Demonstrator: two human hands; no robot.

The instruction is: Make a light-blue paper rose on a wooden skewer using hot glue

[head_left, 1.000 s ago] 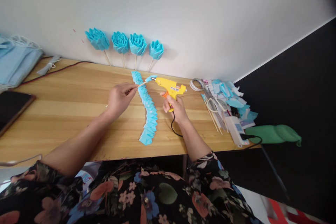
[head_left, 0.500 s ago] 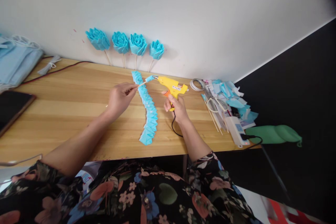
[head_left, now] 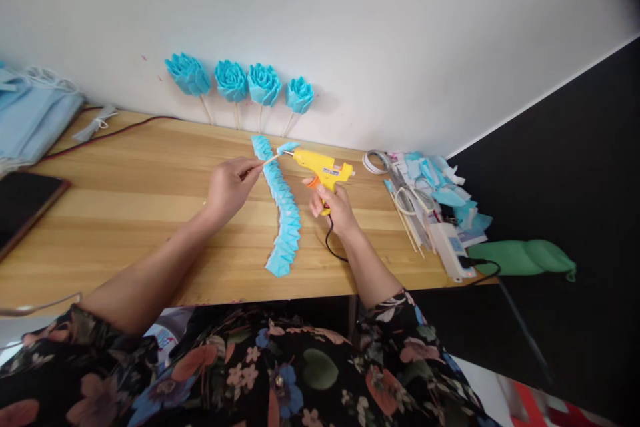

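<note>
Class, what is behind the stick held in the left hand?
Behind the stick, the blue folded strip shows, lying on the wooden table. What the stick and left hand directly cover cannot be seen.

The left edge cuts the phone (head_left: 27, 205) and masks (head_left: 40, 119); the label (head_left: 331, 172) on the glue gun (head_left: 311, 160) is too small to read.

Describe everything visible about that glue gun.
The glue gun looks plastic: yellow body, pale label, orange trigger, slim metallic nozzle. The right hand grips its handle above the table. The nozzle points left, at the blue tip of a stick; whether they touch is unclear. A black cord hangs from the handle.
</note>
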